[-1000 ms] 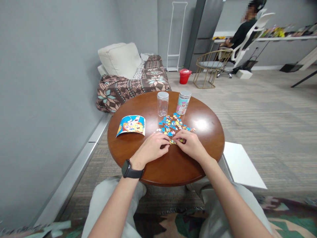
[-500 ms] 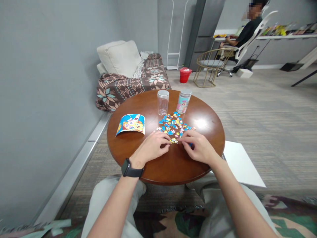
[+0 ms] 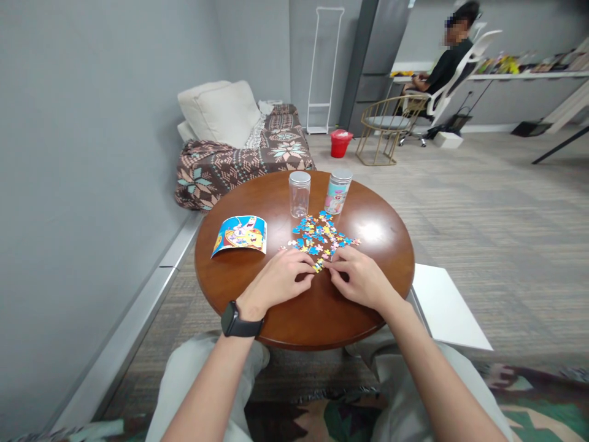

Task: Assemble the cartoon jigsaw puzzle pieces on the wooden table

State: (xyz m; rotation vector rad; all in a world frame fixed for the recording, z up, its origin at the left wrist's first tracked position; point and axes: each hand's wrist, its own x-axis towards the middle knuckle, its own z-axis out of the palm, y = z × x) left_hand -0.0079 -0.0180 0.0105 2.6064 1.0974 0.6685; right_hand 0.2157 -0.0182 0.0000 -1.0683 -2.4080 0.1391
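Head view shows a round wooden table (image 3: 368, 301) with a loose heap of small puzzle pieces (image 3: 322, 233) near its middle, mostly blue, with yellow and pink among them, lying jumbled and unjoined. The left hand (image 3: 278, 279), a dark watch on its wrist, and the right hand (image 3: 361, 279) rest on the tabletop at the near edge of the heap, fingers curled in and pinching at a small yellow and blue bit (image 3: 318, 266) between them; whether that bit is one piece or a few joined is too small to tell. A printed picture sheet (image 3: 240, 234) lies well to the left. Behind the heap stand a clear jar (image 3: 299, 194) and a printed jar (image 3: 338, 192), both capped. Judging by this, the work is barely begun: nearly all pieces await sorting and fitting.
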